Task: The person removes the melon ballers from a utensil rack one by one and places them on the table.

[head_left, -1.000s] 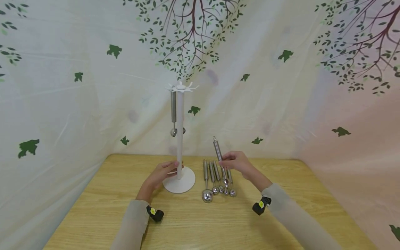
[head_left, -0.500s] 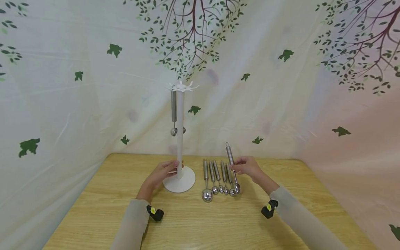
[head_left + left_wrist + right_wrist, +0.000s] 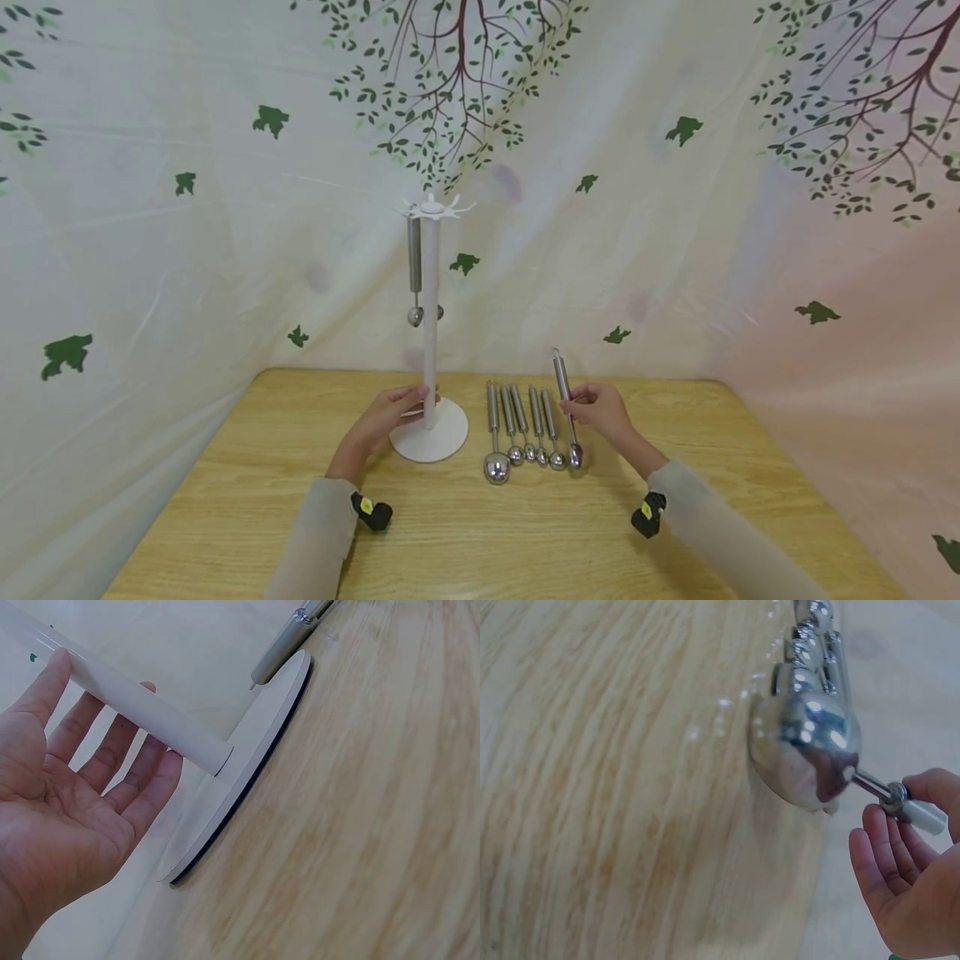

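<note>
A white stand with a round base and a ring of hooks rises from the table. My left hand holds its pole low down, thumb on one side and fingers behind. My right hand pinches the handle of a steel scoop, bowl downward and handle tilted up. In the right wrist view, the rounded back of its bowl faces the camera; whether it touches the table I cannot tell. Left of it lie several steel scoops in a row, bowls toward me. Another scoop hangs from the stand.
Behind the pole a second hanging bowl partly shows. The wooden table ends at the back against a pale curtain printed with leaves and branches. Part of one scoop's handle appears beyond the stand's base in the left wrist view.
My right hand has carried its scoop from above the row to the row's right end and lowered it. The left hand keeps its hold on the pole.
</note>
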The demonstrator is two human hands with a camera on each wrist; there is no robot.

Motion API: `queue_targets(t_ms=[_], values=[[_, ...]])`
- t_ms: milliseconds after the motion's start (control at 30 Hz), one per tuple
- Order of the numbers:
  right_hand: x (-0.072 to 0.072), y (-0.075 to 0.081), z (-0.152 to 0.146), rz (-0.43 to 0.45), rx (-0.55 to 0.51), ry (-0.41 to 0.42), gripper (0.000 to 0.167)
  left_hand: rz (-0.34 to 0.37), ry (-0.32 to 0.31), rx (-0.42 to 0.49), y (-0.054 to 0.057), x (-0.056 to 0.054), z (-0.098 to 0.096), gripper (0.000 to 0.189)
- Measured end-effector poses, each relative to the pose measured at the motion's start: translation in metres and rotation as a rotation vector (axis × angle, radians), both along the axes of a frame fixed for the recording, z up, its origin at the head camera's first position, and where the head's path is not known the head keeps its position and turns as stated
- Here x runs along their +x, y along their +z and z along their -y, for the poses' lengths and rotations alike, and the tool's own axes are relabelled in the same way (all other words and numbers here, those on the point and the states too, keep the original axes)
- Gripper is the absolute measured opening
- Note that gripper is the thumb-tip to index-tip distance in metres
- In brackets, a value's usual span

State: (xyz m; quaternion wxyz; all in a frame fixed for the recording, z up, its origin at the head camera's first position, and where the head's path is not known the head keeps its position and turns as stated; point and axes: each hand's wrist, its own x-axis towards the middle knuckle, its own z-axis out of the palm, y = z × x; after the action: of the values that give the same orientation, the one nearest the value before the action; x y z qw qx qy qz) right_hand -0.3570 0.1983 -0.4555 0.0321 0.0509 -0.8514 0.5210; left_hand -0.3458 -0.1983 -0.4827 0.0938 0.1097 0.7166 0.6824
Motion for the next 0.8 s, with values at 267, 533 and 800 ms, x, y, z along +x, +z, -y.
queue_targets(t_ms=[267, 533, 800], values=[[-0.004, -0.011, 0.001, -0.048, 0.063, -0.082, 0.022, 0.002, -0.003, 0.002, 0.001, 0.001, 0.000, 0.055], [-0.009, -0.018, 0.003, -0.029, 0.113, -0.117, 0.022, -0.001, -0.001, 0.008, 0.003, 0.003, 0.000, 0.053], [-0.007, -0.021, 0.008, -0.025, 0.137, -0.122, 0.020, -0.003, 0.000, 0.016, 0.002, 0.002, 0.001, 0.052]])
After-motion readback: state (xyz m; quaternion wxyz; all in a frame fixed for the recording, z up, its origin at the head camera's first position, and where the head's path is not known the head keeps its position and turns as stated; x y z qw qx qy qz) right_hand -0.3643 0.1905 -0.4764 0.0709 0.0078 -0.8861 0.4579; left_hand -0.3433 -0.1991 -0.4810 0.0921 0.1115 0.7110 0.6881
